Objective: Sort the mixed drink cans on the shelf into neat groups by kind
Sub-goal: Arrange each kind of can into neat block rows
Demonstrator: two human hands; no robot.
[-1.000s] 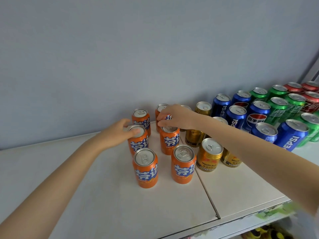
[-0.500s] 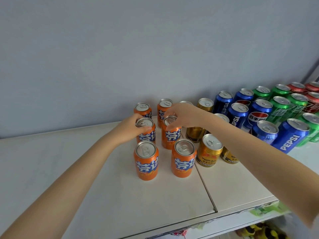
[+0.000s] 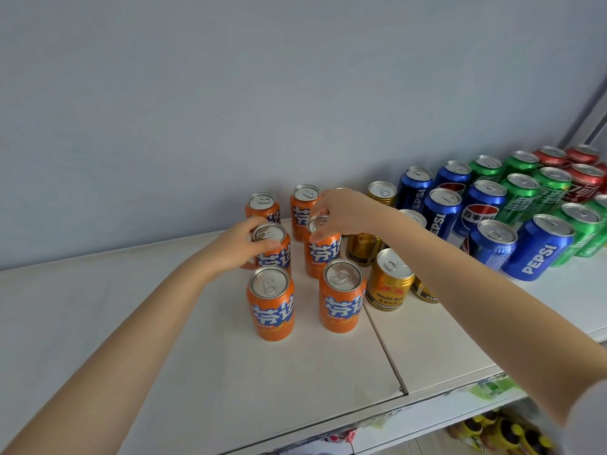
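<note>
Six orange cans (image 3: pixel 271 303) stood upright in two columns of three on the shelf (image 3: pixel 197 372), with gold cans (image 3: pixel 389 284), blue cans (image 3: pixel 538 247), green cans (image 3: pixel 522 195) and red cans (image 3: pixel 588 182) grouped in turn to the right. Left hand (image 3: pixel 236 249) wrapped round the middle-left orange can (image 3: pixel 274 254); right hand (image 3: pixel 341 211) pinched the rim of the middle-right orange can (image 3: pixel 323 254) from above. Step judged: squaring up the orange block. Next move likely called for small nudges aligning this pair with its neighbours, toppling none.

The left hand (image 3: pixel 234 247) grips one orange can (image 3: pixel 277 257), the right hand (image 3: pixel 345 210) its neighbour (image 3: pixel 323 255).
</note>
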